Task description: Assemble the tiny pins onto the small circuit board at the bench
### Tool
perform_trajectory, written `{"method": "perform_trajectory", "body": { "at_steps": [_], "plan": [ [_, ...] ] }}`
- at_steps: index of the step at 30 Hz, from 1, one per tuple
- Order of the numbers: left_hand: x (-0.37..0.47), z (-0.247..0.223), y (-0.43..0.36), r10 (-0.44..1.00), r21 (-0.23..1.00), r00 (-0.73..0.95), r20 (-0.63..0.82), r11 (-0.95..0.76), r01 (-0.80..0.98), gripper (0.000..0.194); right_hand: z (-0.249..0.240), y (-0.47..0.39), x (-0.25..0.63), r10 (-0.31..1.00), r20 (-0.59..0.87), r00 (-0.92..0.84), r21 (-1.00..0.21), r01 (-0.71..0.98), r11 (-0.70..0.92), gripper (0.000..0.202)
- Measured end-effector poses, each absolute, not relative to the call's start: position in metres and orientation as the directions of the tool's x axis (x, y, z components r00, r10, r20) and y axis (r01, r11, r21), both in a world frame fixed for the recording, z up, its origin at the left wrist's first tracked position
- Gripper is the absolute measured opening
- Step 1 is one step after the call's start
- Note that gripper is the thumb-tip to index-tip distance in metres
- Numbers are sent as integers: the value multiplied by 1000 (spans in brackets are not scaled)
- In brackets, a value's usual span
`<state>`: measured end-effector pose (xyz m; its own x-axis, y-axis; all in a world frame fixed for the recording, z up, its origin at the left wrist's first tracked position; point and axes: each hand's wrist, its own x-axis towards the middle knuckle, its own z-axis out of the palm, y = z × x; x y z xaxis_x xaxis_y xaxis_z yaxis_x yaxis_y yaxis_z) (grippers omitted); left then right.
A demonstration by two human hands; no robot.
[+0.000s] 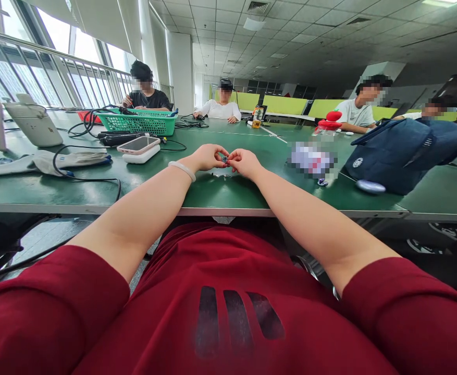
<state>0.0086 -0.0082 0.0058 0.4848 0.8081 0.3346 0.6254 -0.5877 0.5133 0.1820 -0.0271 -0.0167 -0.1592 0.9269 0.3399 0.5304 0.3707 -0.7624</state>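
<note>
My left hand (210, 157) and my right hand (244, 161) meet over the green table (228, 195), fingertips pinched together. Between them is a small dark, shiny piece (224, 160), too small to make out, gripped from both sides. A few small shiny bits (221, 175) lie on the table just below the fingers. A pale bracelet circles my left wrist.
To the left are a phone (138, 145) on a white case, a glove (48, 162), black cables, a white device (35, 122) and a green basket (138, 122). A blue bag (396, 153) stands right. Several people sit around the table.
</note>
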Motion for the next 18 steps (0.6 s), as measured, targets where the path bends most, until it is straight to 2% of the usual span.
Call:
{"method": "perform_trajectory", "body": {
  "at_steps": [7,12,18],
  "plan": [
    [8,8,-10,799,449,501,333,-602,661,46,-13,-34,181,927,324,-189,-669,647,366,4],
    [8,8,-10,801,476,507,317,-597,645,46,-13,-35,182,907,356,-224,-544,740,396,12],
    [7,6,-8,806,512,513,295,-587,628,45,-14,-34,184,898,357,-257,-497,761,416,16]
  ]
}}
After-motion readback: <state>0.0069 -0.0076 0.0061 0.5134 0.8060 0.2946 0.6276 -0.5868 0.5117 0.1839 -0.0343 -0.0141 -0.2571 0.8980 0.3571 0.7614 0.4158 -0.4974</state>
